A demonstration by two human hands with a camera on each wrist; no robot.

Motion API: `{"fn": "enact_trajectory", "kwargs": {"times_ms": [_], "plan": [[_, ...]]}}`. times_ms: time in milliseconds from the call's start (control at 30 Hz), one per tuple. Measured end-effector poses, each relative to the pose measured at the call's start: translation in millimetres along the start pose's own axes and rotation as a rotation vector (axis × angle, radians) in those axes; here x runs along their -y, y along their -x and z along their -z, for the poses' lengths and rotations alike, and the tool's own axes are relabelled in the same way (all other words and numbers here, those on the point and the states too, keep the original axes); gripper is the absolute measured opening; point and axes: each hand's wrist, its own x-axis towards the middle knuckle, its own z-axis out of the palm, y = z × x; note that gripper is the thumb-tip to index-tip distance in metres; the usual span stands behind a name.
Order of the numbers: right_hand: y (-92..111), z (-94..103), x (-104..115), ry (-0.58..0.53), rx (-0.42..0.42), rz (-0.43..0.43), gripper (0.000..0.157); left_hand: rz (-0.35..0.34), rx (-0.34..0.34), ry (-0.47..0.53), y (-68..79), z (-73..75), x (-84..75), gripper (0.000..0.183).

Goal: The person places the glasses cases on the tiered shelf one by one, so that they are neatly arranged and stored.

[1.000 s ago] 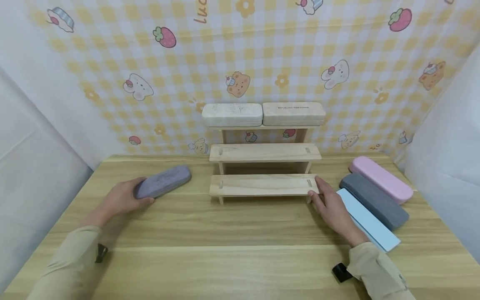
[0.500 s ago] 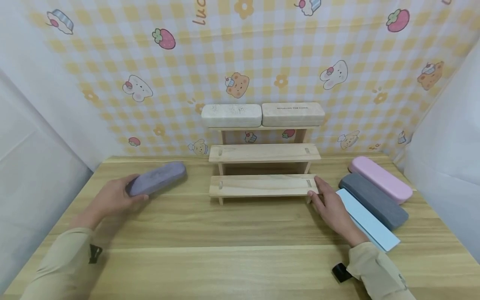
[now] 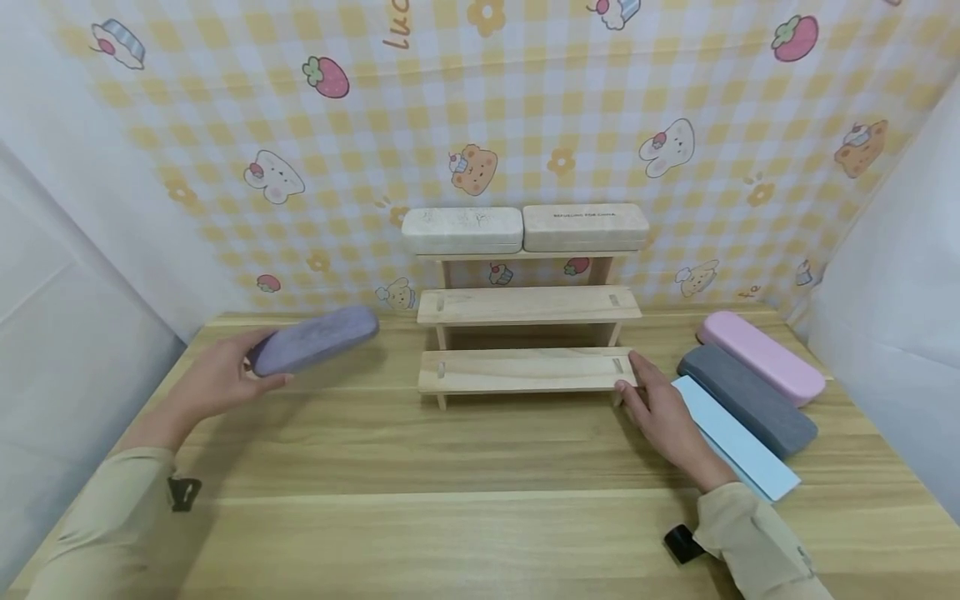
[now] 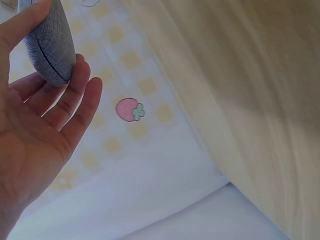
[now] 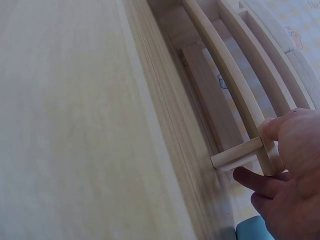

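Left hand, head view: grasping the left end of the purple case, thumb on the near side, fingers on the far side. Rest of the case sticks out past the hand toward the rack, angled to the back. Looks raised above the table, shadow under it. Right hand has hold of the right end of the rack's bottom shelf, so the rack sits between it and the purple case, well apart from the case. White case and beige case side by side on the top shelf. Pink case, dark grey case and light blue case lie in a row on the table, right of the right hand.

Left wrist view: purple case reads blue-grey, pinched between thumb and fingers, seam along its side, top cut off by the frame. Patterned cloth behind.

Right wrist view: right hand pinches the shelf end beside the leg; light blue case just below the hand.
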Motion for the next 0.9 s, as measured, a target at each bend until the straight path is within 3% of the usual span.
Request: {"fn": "enact_trajectory", "kwargs": {"times_ms": [300, 533, 900], "plan": [[-0.5, 0.2, 0.4, -0.007, 0.007, -0.006, 0.062, -0.087, -0.024, 0.025, -11.5, 12.6, -21.7, 0.065], [-0.5, 2.2, -0.2, 0.0, 0.008, -0.014, 0.062, -0.155, -0.033, 0.026, -29.7, 19.9, -41.5, 0.066], [-0.8, -0.5, -2.5, -0.009, 0.002, 0.002, 0.061, -0.161, 0.029, 0.048, -55.2, 25.8, -65.4, 0.07]]}}
